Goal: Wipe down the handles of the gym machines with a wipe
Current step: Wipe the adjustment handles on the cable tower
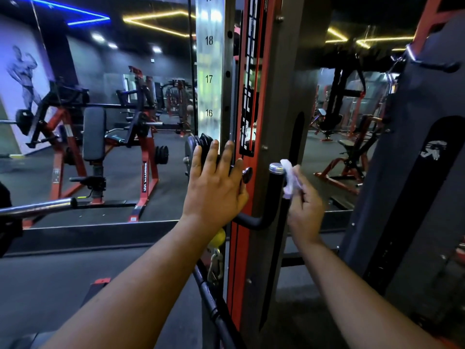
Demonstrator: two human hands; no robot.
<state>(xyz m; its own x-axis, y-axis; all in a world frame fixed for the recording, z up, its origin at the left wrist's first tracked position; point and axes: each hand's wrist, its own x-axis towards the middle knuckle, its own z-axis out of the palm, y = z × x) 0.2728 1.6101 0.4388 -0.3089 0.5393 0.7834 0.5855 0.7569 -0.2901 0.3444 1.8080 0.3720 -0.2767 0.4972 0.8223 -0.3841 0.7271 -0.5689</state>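
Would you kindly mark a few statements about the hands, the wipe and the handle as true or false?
1. The right hand holds the white wipe. True.
2. The wipe is against the upright black handle, near its metal cap. True.
3. The left hand grips the handle. False: it rests with straight fingers against the machine's upright.
4. The numbers on the silver strip read 1 to 4. False: 16, 17 and 18 show.

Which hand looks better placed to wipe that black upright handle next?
The right hand. It pinches the white wipe right against the black handle, just under its silver cap. The left hand holds no wipe and rests open against the machine's upright.
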